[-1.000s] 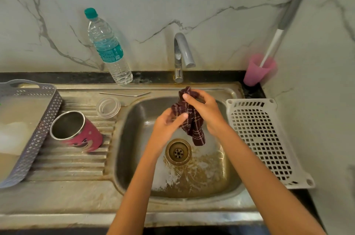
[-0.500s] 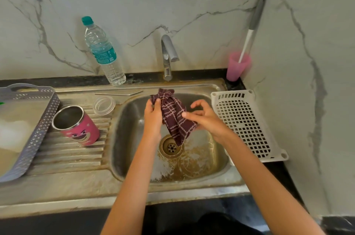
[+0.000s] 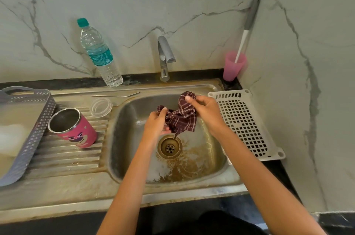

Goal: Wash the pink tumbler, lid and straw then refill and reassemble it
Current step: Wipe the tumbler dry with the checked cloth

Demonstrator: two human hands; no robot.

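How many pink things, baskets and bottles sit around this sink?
Pink things: 2, tumbler and cup
Baskets: 2, grey basket and white basket
Bottles: 1, water bottle
Total: 5

Your pink steel tumbler [image 3: 74, 129] with the cartoon bear face sits lidless on the ribbed drainboard [image 3: 63, 159], its bare metal inside showing. Your clear round plastic lid [image 3: 101, 107] lies flat just behind it. Your thin bent metal straw [image 3: 115, 95] lies farther back.
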